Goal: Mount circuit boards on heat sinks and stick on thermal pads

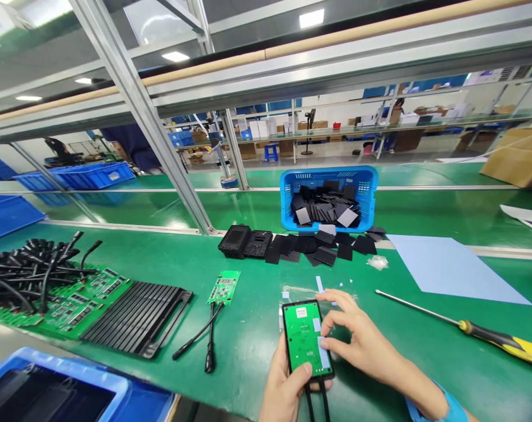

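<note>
My left hand (287,381) grips a black case with a green circuit board (303,337) in it, thumb on the board's lower part. Two black cables run down from the case's bottom end. Light blue pads (317,324) lie along the board's right side. My right hand (353,328) reaches over that side with fingers bent and apart. Its thumb tip touches the lower blue strip (324,353), and another fingertip rests by the top edge. Behind the case, a clear plastic sheet and small blue scraps (320,285) lie on the green table.
A blue basket (329,223) of black plates stands behind, with loose plates before it. A screwdriver (490,334) and a light blue sheet (454,269) lie right. Leftward are a small board with cables (225,287), a ribbed black panel (136,316) and heaped cabled boards (41,275).
</note>
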A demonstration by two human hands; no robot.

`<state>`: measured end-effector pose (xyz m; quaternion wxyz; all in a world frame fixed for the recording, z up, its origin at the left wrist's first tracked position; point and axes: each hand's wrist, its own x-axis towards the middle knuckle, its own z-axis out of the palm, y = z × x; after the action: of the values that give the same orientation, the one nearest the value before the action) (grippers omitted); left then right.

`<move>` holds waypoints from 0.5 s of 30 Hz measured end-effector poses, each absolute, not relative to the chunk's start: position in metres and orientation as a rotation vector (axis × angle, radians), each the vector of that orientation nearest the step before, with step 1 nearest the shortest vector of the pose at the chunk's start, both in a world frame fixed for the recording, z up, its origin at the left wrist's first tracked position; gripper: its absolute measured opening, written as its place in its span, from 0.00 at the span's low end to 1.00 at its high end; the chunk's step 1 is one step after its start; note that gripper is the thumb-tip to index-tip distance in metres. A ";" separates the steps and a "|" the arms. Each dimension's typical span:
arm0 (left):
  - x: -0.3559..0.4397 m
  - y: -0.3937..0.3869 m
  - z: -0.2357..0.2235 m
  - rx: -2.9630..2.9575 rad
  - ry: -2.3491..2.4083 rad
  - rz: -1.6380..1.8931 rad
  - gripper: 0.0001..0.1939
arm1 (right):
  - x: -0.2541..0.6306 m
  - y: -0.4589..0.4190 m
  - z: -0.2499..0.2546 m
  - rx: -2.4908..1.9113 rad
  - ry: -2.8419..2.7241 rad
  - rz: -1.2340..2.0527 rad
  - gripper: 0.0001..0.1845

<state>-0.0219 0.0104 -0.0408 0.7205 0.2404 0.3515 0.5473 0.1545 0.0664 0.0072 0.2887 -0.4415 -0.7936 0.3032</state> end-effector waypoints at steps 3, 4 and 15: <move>-0.022 0.011 -0.043 0.517 0.777 1.203 0.33 | 0.156 0.067 0.010 -1.150 -2.104 0.800 0.04; -0.023 0.011 -0.043 0.517 0.776 1.203 0.33 | 0.156 0.067 0.011 -1.141 -2.093 0.796 0.03; -0.015 0.008 -0.045 0.638 0.920 1.314 0.32 | 0.154 0.065 0.006 -1.085 -2.218 0.439 0.08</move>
<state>-0.0146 0.0079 -0.0448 0.6501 0.2807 0.4049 0.5784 0.1535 0.0646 0.0057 0.3113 -0.4111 -0.8404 0.1665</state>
